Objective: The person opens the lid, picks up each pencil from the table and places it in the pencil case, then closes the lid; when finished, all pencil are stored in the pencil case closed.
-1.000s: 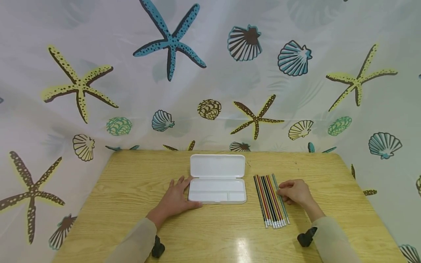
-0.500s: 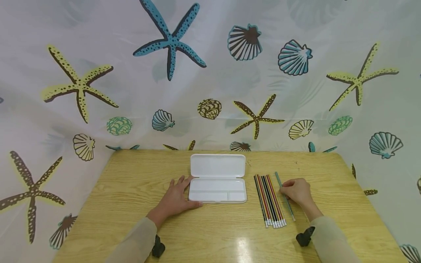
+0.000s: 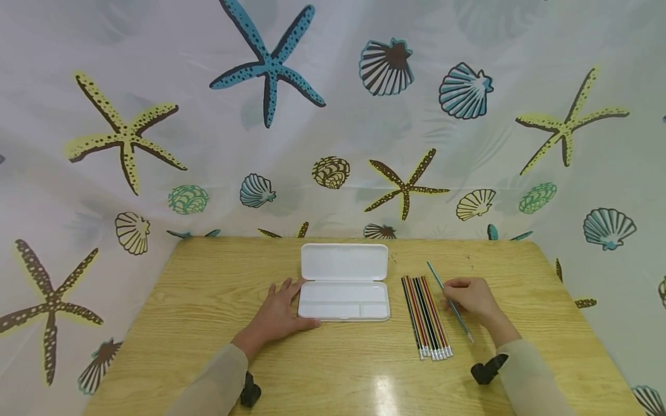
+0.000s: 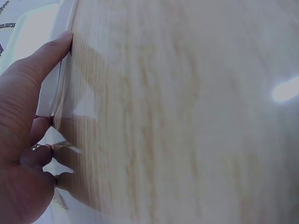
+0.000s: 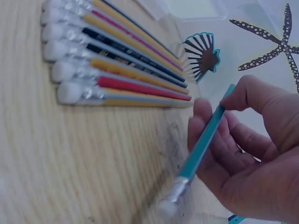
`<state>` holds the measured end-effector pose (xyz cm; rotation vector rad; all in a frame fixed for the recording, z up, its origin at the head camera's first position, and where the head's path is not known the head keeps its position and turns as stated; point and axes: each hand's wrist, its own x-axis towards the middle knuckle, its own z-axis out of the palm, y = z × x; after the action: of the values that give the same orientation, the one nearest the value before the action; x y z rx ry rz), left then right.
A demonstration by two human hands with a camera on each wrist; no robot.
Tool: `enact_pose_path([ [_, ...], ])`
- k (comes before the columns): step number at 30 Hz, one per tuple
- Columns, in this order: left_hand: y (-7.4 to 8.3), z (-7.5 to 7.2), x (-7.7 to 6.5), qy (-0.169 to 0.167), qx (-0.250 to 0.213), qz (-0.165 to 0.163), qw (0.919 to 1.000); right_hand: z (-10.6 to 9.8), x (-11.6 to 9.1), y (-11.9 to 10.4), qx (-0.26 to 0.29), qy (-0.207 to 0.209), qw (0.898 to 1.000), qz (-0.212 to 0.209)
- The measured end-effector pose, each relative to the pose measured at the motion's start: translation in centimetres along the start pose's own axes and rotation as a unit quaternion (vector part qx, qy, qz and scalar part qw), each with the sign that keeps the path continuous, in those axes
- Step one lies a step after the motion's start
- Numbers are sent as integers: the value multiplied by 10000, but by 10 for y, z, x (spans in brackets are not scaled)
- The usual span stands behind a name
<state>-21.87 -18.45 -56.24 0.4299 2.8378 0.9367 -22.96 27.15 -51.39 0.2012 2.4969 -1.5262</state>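
My right hand (image 3: 470, 297) pinches a teal pencil (image 3: 458, 315) between thumb and fingers, right of the other pencils. In the right wrist view the pencil (image 5: 202, 144) slants with its white eraser end toward the camera. A row of several pencils (image 3: 426, 318) in black, red and yellow lies on the table, erasers nearer me. My left hand (image 3: 276, 315) rests against the left end of a white pencil case (image 3: 343, 292), its lid raised. The thumb lies along the front edge and the fingers spread by the left side. In the left wrist view the thumb (image 4: 51, 53) touches the rim.
The case's base has a long compartment and smaller divided ones. A wooden table (image 3: 218, 271) lies under everything. Behind it and at both sides hangs a white cloth (image 3: 333, 127) printed with starfish and shells.
My right hand has drawn the teal pencil away from the row to the right, and the pencil is now off the table and tilted more. The left hand and case stay put.
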Motion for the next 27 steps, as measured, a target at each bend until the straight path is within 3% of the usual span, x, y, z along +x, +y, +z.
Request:
enact_pose_path([
  [3, 0, 0, 0, 16, -18, 18, 10000, 0, 2, -4, 565, -358, 9978, 34],
  [12, -1, 0, -1, 35, -61, 51, 10000, 4, 6, -22, 1247, -1129, 9857, -48],
  [20, -2, 0, -2, 33, -88, 46, 9999, 18, 9, -37, 1080, -1266, 9857, -268],
  [27, 2, -2, -2, 15, -90, -6, 10000, 35, 14, -54, 488, -1421, 9861, -703],
])
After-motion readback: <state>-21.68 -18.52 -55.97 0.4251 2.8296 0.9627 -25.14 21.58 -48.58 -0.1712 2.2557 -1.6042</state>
